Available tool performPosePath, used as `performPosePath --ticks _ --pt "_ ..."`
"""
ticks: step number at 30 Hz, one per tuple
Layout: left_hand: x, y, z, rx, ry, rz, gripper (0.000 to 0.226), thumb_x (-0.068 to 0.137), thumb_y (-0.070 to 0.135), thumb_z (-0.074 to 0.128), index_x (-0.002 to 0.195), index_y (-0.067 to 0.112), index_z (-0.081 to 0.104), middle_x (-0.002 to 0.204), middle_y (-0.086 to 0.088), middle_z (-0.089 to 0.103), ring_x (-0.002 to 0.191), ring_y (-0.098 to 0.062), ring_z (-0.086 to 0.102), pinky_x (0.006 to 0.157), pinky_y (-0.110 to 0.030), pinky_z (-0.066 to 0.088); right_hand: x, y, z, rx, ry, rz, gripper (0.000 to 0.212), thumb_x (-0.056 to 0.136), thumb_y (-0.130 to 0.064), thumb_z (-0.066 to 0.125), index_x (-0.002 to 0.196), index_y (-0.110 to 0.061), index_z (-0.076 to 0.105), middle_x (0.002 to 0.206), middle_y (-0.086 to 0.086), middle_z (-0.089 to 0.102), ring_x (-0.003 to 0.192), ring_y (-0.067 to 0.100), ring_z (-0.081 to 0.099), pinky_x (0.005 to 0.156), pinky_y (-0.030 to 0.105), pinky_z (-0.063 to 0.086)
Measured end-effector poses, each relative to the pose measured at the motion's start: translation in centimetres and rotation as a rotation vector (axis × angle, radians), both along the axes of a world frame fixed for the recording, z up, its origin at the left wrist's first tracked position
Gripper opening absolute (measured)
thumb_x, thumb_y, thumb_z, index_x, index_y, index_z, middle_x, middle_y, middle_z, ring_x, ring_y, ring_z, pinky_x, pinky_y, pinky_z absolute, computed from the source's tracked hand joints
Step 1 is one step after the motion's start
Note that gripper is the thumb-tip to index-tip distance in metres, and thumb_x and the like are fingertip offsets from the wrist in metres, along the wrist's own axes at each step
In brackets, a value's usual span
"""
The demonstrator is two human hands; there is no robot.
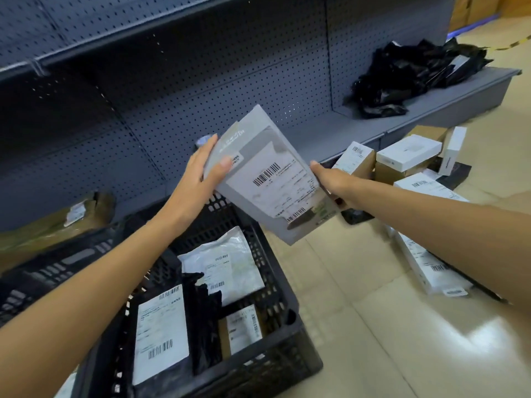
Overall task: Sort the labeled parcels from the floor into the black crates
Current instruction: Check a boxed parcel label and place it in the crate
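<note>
Shiny tan floor tiles run beside a dark shelf wall full of little holes, and a black crate sits on the floor with labeled parcels inside it. Above the crate, both hands hold up a flat gray parcel with a white barcode label. The left hand grips one edge with its thumb on top, the right hand curls around the other edge, and more parcels lie on the floor to the right of the crate.
</note>
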State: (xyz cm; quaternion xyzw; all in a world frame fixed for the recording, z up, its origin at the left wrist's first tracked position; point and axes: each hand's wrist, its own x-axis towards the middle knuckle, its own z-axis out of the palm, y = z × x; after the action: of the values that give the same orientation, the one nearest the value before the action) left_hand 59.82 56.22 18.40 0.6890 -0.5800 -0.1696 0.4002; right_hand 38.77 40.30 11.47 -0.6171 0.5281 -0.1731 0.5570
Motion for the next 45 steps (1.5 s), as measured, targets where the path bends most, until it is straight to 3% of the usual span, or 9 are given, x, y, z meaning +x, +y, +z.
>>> performPosePath --ticks 6,11,17,20,25,31,35,41,45 --pt "2.5 1.8 0.0 -0.078 0.157 0.063 0.042 0.091 0.062 0.056 0.131 0.054 0.046 0.128 0.030 0.056 0.118 -0.002 0.058 0.103 -0.039 0.050 1.9 1.3 0.0 -0.054 0.006 0.087 0.064 0.098 -0.061 0.026 0.118 -0.012 0.062 0.113 0.008 0.066 0.092 0.024 0.064 0.071 0.033 0.052" --pt "4.4 2.7 -0.7 -0.099 0.317 0.135 0.069 0.080 0.074 0.060 0.136 0.035 0.052 0.132 0.006 0.061 0.119 -0.012 0.061 0.092 -0.032 0.056 2.3 1.6 0.6 -0.145 -0.076 0.102 0.065 0.096 -0.063 0.026 0.115 -0.015 0.065 0.112 0.010 0.069 0.100 0.026 0.067 0.091 0.041 0.053" --pt "6.5 5.5 -2.4 0.064 0.394 0.098 0.084 0.064 0.079 0.070 0.133 0.035 0.049 0.137 0.003 0.055 0.120 -0.010 0.059 0.092 -0.030 0.056 0.8 2.3 -0.2 -0.184 -0.216 0.377 0.044 0.092 -0.067 0.041 0.119 -0.037 0.058 0.110 -0.018 0.066 0.104 0.001 0.059 0.103 0.038 0.042" --pt "7.8 7.3 -3.5 0.255 0.324 0.059 0.100 0.046 0.079 0.080 0.132 0.040 0.046 0.138 0.012 0.054 0.118 -0.004 0.061 0.099 -0.032 0.051 0.6 1.7 -0.7 -0.250 -0.250 0.368 0.068 0.080 -0.058 0.069 0.140 -0.037 0.044 0.128 -0.012 0.058 0.115 0.007 0.058 0.105 0.040 0.045" --pt "8.0 7.9 -3.3 0.325 0.197 0.013 0.100 0.062 0.062 0.080 0.147 0.043 0.030 0.134 0.026 0.051 0.115 0.013 0.054 0.105 -0.027 0.039 1.3 2.4 0.4 -0.419 -0.268 0.397 0.074 0.076 -0.041 0.080 0.140 -0.037 0.046 0.144 -0.016 0.038 0.125 0.002 0.045 0.087 0.007 0.039" --pt "8.1 6.1 0.5 0.249 0.027 -0.028 0.087 0.071 0.050 0.085 0.139 0.062 0.033 0.140 0.020 0.050 0.118 -0.003 0.060 0.101 -0.033 0.047 3.7 2.6 1.5 -0.514 -0.220 0.442 0.083 0.072 -0.039 0.083 0.144 -0.033 0.043 0.160 -0.007 0.018 0.143 0.009 0.025 0.117 0.033 0.026" --pt "8.2 5.2 1.8 0.471 -0.312 -0.141 0.072 0.074 0.067 0.073 0.137 0.059 0.038 0.133 0.035 0.047 0.115 0.005 0.055 0.103 -0.035 0.048 4.6 2.7 1.4 -0.532 -0.275 0.404 0.081 0.069 -0.034 0.086 0.141 -0.033 0.048 0.157 -0.009 0.025 0.140 0.006 0.030 0.117 0.031 0.026" --pt "6.8 4.7 0.8 0.478 -0.550 -0.061 0.081 0.071 0.084 0.057 0.142 0.059 0.028 0.126 0.016 0.053 0.112 -0.013 0.054 0.096 -0.038 0.044 5.7 3.4 0.3 -0.543 -0.417 0.301 0.091 0.072 -0.032 0.086 0.146 -0.033 0.033 0.134 -0.011 0.047 0.119 0.010 0.050 0.103 0.026 0.042" --pt "7.5 5.8 -1.1 0.290 -0.374 0.021 0.070 0.070 0.079 0.051 0.136 0.059 0.041 0.117 0.022 0.061 0.101 -0.009 0.062 0.093 -0.042 0.051 6.0 3.4 -0.6 -0.507 -0.392 0.214 0.091 0.080 -0.036 0.077 0.151 -0.030 0.021 0.139 -0.004 0.044 0.123 0.010 0.044 0.098 0.024 0.040"
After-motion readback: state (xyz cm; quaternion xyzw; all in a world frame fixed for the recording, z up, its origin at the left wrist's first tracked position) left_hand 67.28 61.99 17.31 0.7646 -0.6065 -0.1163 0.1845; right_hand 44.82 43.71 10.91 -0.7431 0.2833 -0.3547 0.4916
